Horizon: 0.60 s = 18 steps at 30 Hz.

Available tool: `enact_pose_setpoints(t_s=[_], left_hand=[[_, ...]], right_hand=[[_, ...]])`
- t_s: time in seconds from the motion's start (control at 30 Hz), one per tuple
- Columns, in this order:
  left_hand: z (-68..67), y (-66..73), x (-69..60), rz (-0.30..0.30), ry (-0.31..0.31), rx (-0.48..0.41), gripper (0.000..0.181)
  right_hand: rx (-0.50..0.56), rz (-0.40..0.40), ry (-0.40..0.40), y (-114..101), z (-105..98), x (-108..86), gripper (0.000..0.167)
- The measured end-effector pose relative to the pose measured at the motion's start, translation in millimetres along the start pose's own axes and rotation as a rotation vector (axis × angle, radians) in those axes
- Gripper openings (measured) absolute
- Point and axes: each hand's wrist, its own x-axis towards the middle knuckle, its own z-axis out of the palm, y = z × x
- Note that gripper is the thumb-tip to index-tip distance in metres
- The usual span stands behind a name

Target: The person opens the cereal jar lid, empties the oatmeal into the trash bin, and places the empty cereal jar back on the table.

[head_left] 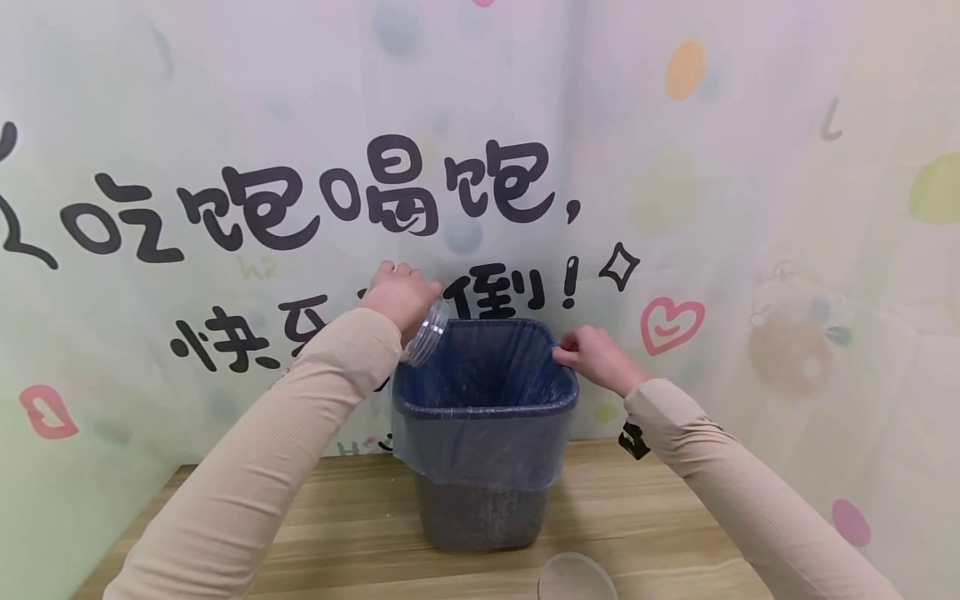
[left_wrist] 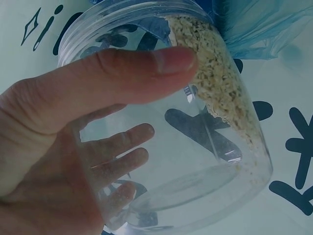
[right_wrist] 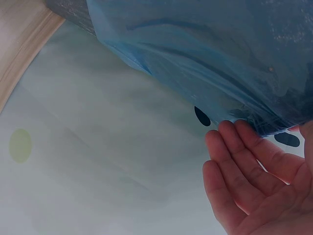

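My left hand (head_left: 401,298) grips a clear plastic jar (head_left: 429,333), tilted with its mouth over the left side of a dark trash bin (head_left: 483,512). In the left wrist view, the thumb and fingers wrap around the jar (left_wrist: 195,181). Pale, flaky bits (left_wrist: 215,73) lie along one side inside, up to the mouth. A translucent blue trash bag (head_left: 480,446) lines the bin and folds over its rim. At the right rim, my right hand (head_left: 597,358) pinches the bag-covered edge, its other fingers against the outside of the bag (right_wrist: 195,58).
The bin stands on a wood-grain table (head_left: 337,533) near a printed cloth backdrop (head_left: 750,208). A round, pale lid (head_left: 576,577) lies on the table in front of the bin, cut off by the frame edge.
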Motion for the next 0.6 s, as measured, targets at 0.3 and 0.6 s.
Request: enact_pose_setpoints(t_s=[0.3,0.6], left_hand=[[-0.8,0.6,-0.9,0.000,-0.012,-0.003,0.060],[-1.1,0.0,1.0,-0.004,-0.034,0.007,0.062]], right_hand=[[-0.003,-0.008,0.005,0.6,0.2,-0.2,0.019],[0.004,-0.006,0.008,0.9,0.2,0.4,0.019]])
